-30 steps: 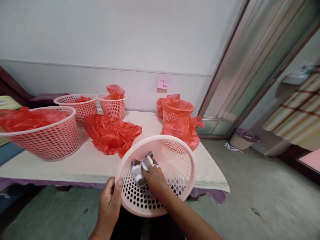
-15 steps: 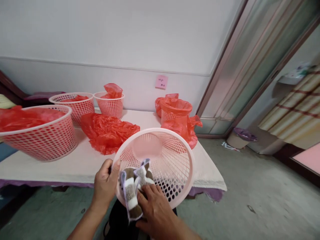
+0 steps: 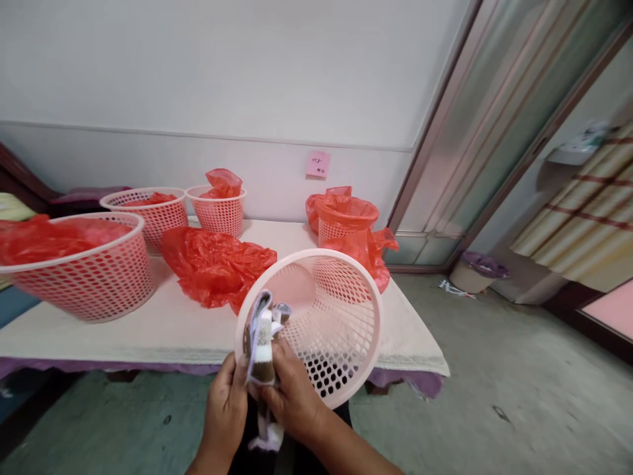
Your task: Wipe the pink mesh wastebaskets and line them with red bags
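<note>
A pink plastic basket [image 3: 376, 330] is tilted with its mouth toward me at the table's front edge. My left hand [image 3: 226, 399] is closed at the lower left of its rim, its fingertips partly hidden behind the cloth. A brown, grey and white striped cloth [image 3: 264, 333] with a purple edge stands folded at that side of the mouth, and its lower end hangs below my hands. My right hand [image 3: 295, 396] is closed around the cloth, thumb and fingers pinching it in front of the opening.
Crumpled red plastic bags [image 3: 217, 267] lie on the white-covered table [image 3: 182, 333]. To the left stand several pink baskets [image 3: 99, 284] with red bags in them. A red-lined basket [image 3: 341, 221] is at the back right. On the floor stands a bin [image 3: 469, 276].
My left hand has slid down the rim toward my right hand. The right hand has gathered the cloth upright, and its end now hangs below. The basket has turned slightly.
</note>
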The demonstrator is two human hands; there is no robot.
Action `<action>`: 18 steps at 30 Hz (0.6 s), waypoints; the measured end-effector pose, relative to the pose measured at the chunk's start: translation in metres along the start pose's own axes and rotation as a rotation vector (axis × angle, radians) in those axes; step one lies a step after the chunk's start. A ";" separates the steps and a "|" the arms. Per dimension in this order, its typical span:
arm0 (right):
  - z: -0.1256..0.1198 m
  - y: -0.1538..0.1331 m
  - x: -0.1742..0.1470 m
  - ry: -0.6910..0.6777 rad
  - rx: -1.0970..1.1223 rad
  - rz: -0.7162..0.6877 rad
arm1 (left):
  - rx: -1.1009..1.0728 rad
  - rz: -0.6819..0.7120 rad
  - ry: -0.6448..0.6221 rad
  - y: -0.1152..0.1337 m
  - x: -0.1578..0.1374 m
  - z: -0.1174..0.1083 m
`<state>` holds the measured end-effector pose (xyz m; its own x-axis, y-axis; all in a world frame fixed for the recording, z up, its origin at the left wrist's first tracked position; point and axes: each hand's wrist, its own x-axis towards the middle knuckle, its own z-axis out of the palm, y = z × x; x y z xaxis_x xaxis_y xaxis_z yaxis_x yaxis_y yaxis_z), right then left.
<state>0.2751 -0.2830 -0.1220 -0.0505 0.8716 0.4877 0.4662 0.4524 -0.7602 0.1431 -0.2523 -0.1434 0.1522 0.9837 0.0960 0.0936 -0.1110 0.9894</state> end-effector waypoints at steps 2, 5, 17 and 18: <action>-0.003 0.010 -0.002 -0.060 -0.064 0.009 | 0.050 0.001 0.008 -0.001 0.005 -0.005; -0.014 0.031 -0.002 -0.224 -0.455 0.064 | 0.121 0.076 0.020 0.002 0.012 -0.012; -0.048 0.030 -0.007 -0.508 -0.479 0.220 | 0.374 0.341 0.152 0.020 0.037 -0.021; -0.046 0.020 -0.013 -0.511 -0.393 0.183 | 0.384 0.344 0.170 0.023 0.041 -0.023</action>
<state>0.3257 -0.2939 -0.1235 -0.3064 0.9515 0.0275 0.7894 0.2701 -0.5513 0.1289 -0.2110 -0.1138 0.0789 0.8869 0.4552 0.4237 -0.4431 0.7900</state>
